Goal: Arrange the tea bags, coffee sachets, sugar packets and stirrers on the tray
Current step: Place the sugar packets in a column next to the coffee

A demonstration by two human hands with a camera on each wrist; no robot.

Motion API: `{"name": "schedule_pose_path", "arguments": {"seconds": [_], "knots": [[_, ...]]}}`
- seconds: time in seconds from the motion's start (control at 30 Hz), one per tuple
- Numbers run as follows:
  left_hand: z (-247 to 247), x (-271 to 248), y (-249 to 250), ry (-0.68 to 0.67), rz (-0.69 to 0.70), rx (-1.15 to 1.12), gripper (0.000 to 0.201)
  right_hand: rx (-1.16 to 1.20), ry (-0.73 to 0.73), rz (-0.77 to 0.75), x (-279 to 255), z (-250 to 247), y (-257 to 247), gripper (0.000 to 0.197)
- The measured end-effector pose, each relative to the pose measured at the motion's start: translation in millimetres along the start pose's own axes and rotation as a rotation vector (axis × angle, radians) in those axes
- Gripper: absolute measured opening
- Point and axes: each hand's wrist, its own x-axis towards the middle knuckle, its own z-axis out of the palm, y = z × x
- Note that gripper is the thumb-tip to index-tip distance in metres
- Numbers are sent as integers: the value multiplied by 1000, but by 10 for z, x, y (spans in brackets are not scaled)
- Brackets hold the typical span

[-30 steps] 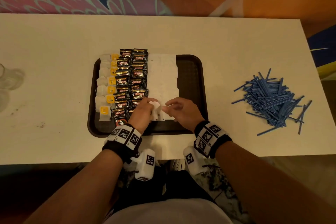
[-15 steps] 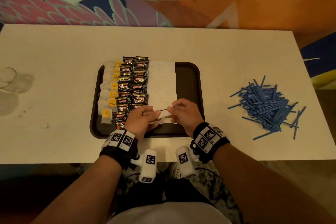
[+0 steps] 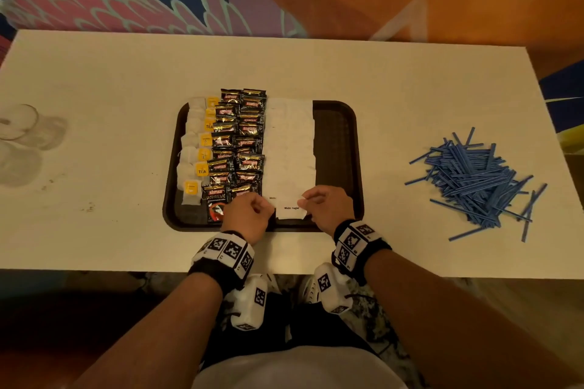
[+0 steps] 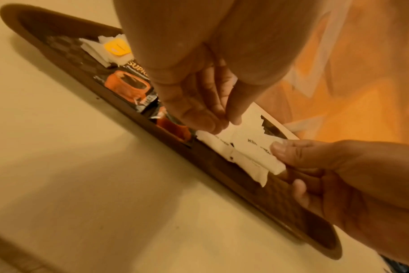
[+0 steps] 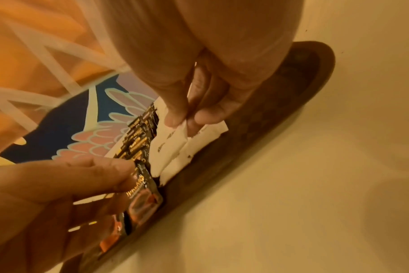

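Observation:
A dark brown tray [image 3: 335,142] holds a column of tea bags [image 3: 193,151], two columns of black coffee sachets [image 3: 240,142] and a row of white sugar packets [image 3: 290,142]. At the row's near end my right hand [image 3: 316,200] pinches the right edge of a sugar packet [image 3: 290,211] between thumb and forefinger; the right wrist view shows this pinch [image 5: 179,122]. My left hand [image 3: 252,211] hovers over the nearest coffee sachet [image 5: 142,186] with its fingertips close together, holding nothing that I can see. Blue stirrers [image 3: 474,181] lie heaped on the table, right of the tray.
The tray sits mid-table on a white table [image 3: 94,73], close to its near edge. The tray's right strip is bare. Clear glassware [image 3: 19,123] stands at the table's far left edge. A painted wall runs behind the table.
Half a second ago both hands pinched a sugar packet between them. Now only the right hand holds it, and the left hand has drawn back to the left.

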Motion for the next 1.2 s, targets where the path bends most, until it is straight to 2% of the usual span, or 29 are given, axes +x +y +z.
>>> {"name": "schedule_pose_path", "arguments": {"seconds": [0.23, 0.47, 0.53, 0.63, 0.7, 0.8, 1.03, 1.2], "knots": [[-113, -48, -191, -5, -26, 29, 4, -103, 4, 29, 94, 129, 39, 10], [-210, -39, -301, 6, -54, 41, 3, -258, 77, 32, 80, 210, 38, 26], [-231, -40, -312, 22, -41, 52, 4, -295, 67, -65, 63, 226, 35, 22], [-264, -40, -333, 37, -20, 59, 8, -477, -44, -320, 24, 261, 6, 3], [-285, -41, -341, 26, -21, 50, 8, -619, -139, -431, 19, 299, 10, 14], [-325, -40, -353, 17, -26, 46, 7, -795, -152, -449, 14, 326, -3, 25], [-435, 25, -352, 4, 0, 51, 9, -878, -120, -463, -13, 359, -29, 29], [-434, 110, -215, -21, 37, 66, 6, -860, -174, -458, -33, 294, -46, 32]]}}
